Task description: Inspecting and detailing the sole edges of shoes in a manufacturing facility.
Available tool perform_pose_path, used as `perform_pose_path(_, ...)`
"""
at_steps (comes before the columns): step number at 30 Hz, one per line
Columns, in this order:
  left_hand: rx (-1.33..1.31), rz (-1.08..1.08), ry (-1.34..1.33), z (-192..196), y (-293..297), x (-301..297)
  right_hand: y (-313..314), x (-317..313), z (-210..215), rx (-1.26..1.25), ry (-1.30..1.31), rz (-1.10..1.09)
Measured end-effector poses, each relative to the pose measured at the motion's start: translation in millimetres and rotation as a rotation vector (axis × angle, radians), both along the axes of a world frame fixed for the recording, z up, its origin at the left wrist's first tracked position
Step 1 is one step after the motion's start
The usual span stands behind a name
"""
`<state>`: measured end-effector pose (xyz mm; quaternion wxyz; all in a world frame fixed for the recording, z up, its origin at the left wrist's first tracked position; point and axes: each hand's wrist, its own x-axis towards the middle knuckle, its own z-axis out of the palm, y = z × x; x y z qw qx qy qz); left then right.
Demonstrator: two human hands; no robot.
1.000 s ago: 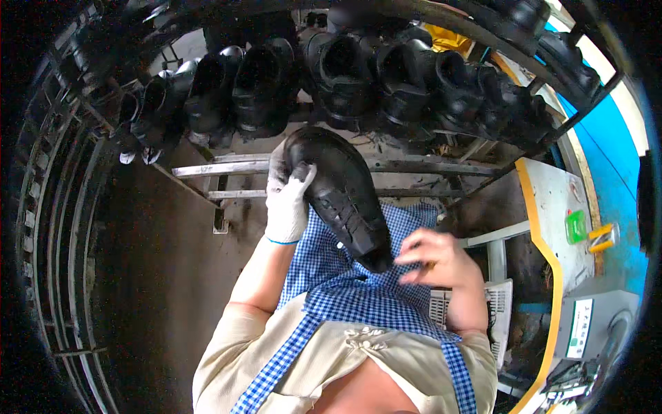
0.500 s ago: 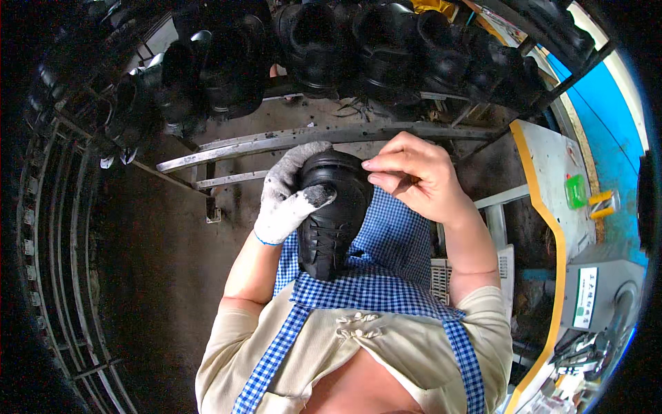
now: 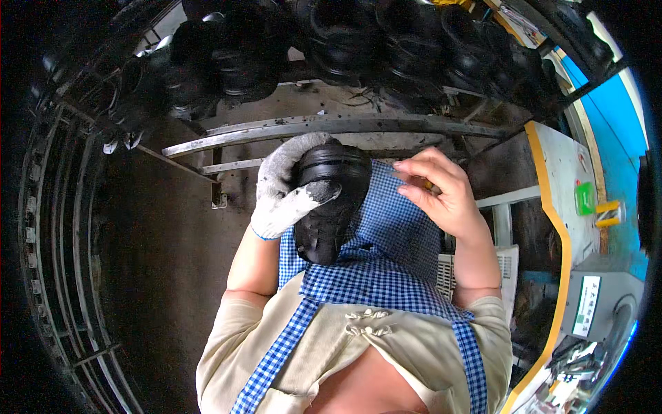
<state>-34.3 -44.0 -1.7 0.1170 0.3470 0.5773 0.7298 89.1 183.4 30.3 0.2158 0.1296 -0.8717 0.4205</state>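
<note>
A black lace-up shoe (image 3: pixel 324 228) is gripped by my left hand (image 3: pixel 289 186), which wears a grey-white knit glove with dark stains on the thumb. The glove's fingers wrap round the sole end while the thumb presses across the shoe. Its laced upper points down toward my blue checked apron (image 3: pixel 400 214). To the right, clear of the shoe, my bare right hand (image 3: pixel 441 190) has its fingers curled, thumb and forefinger close together. A small yellowish bit shows between these fingers, too small to make out.
A rack of several black shoes (image 3: pixel 338 41) runs across the far side. Below it lies a metal rail (image 3: pixel 331 125). At right stands a white table with a yellow edge (image 3: pixel 552 200), bearing a green object (image 3: pixel 585 199) and a grey machine (image 3: pixel 600 297). Metal bars (image 3: pixel 65 241) rise at left.
My right hand has drawn back to the right, away from the shoe. The shoe has tilted in my left hand, with more of its sole edge facing up.
</note>
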Motion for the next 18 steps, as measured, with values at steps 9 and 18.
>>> perform_pose_path(9, 0.518, 0.358, -0.386, -28, -16, -16, 6, 13, -40, 0.098, -0.139, -0.07)
perform_pose_path(18, 0.048, 0.044, -0.185, 5, -5, 12, -9, 4, 10, 0.029, 0.081, 0.011)
